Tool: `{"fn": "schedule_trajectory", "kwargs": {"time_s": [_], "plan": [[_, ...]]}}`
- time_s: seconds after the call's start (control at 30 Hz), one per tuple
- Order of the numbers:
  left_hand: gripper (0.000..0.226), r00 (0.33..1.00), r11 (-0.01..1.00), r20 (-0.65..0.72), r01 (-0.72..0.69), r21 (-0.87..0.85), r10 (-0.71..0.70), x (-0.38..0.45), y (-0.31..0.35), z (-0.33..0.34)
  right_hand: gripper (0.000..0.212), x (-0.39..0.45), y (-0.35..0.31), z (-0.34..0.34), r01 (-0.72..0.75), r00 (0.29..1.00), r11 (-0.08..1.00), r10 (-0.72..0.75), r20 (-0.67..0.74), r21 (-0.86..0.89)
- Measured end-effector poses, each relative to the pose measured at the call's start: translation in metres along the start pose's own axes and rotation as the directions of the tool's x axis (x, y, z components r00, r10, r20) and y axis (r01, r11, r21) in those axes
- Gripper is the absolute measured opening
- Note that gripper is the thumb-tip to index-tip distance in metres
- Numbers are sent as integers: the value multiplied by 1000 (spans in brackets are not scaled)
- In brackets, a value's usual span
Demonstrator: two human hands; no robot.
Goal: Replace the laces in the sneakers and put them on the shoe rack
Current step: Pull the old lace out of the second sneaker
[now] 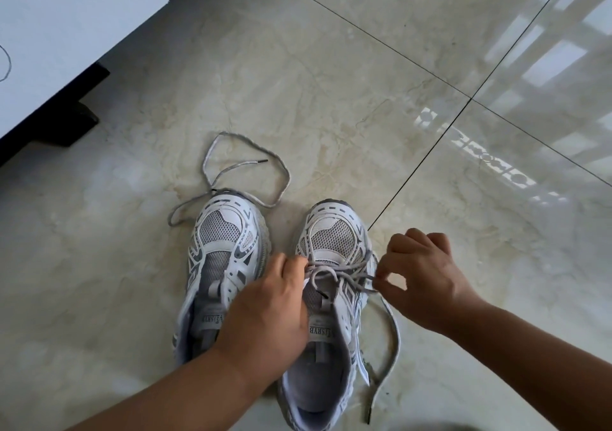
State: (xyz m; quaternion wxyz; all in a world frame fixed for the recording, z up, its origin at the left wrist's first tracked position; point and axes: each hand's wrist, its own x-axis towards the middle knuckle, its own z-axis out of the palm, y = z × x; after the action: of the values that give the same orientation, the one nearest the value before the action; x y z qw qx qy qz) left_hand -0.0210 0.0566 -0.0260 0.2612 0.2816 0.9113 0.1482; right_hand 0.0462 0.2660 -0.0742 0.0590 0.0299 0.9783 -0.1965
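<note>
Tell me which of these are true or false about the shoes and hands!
1. Two sneakers stand side by side on the floor. True.
2. The left sneaker is fully laced. False: its eyelets are bare, and a loose lace lies by its toe.
3. The right hand pinches the lace on the right sneaker. True.
4. The left hand rests flat on the floor. False: it is at the right sneaker's lace.

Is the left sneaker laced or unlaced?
Unlaced: the left sneaker has bare eyelets, and a loose lace lies on the floor by its toe.
</note>
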Motion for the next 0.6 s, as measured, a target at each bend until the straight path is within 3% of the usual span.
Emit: {"fn": "schedule_trajectory", "kwargs": {"time_s": [0.17, 0.3, 0.47, 0.6], "plan": [[35, 1000, 1000, -9, 4, 1, -4, 0, 2, 0, 22, 14, -24, -5, 96, 994, 977, -83, -77, 190], [33, 1000, 1000, -16, 25, -9, -26, 1, 3, 0, 15, 13, -23, 0, 128, 991, 987, -125, -42, 97], [39, 1000, 1000, -12, 15, -4, -15, 1, 2, -1, 12, -3, 7, -2, 14, 1000, 992, -10, 27, -125], [41, 1000, 1000, -16, -27, -3, 27, 1, -2, 0, 10, 0, -12, -7, 28, 1000, 999, -28, 4, 28]]}}
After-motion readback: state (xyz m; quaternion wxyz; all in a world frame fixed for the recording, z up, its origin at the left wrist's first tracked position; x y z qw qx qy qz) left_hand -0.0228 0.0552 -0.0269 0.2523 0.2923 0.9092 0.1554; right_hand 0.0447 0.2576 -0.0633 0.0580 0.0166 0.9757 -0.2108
